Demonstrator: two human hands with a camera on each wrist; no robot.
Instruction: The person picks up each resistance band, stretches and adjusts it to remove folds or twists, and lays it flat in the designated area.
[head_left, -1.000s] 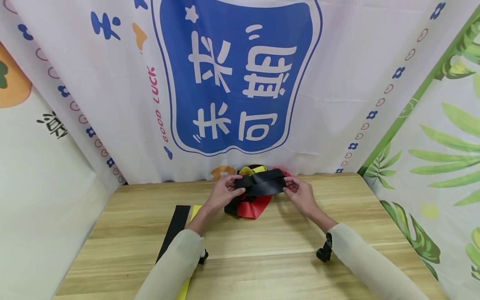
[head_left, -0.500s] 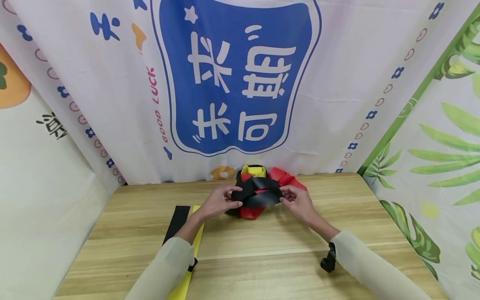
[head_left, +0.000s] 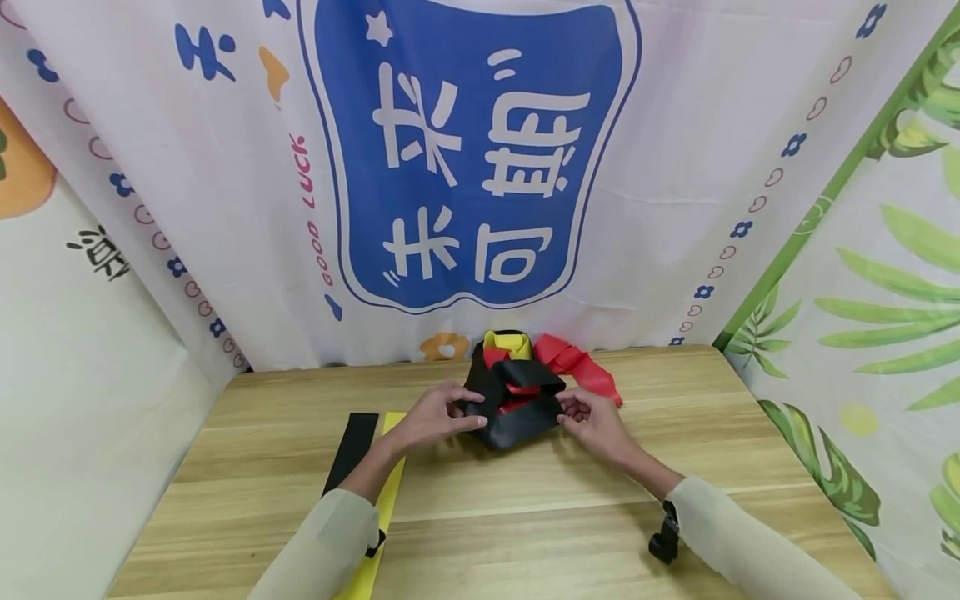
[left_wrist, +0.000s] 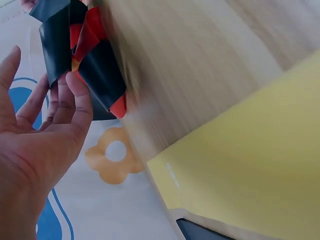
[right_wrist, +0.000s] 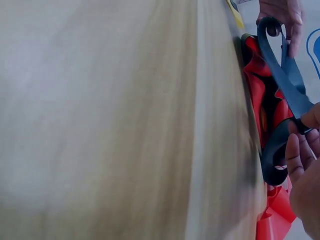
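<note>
A glossy black band (head_left: pixel 517 432), looped over itself, is held between both hands above a heap of bands at the table's back edge. My left hand (head_left: pixel 429 419) pinches the band's left end between thumb and fingers; in the left wrist view the fingers of that hand (left_wrist: pixel 55 130) meet the band's folded end. At the other end, my right hand (head_left: pixel 600 427) pinches the band, its fingertips close together in the right wrist view. Beneath and behind lie a folded yellow band (head_left: pixel 510 343) and a crumpled red band (head_left: pixel 581 371), partly covered by the black one.
A flat black strip (head_left: pixel 352 450) and a long yellow strip (head_left: pixel 388 492) lie on the wooden table (head_left: pixel 525 525) to the left, partly under the left forearm. A printed curtain (head_left: pixel 652 208) hangs right behind the table's back edge.
Both hands have come nearer with the black band. Its loop has spread wider, with red showing through it. The red band at the right has slid out farther across the table.
</note>
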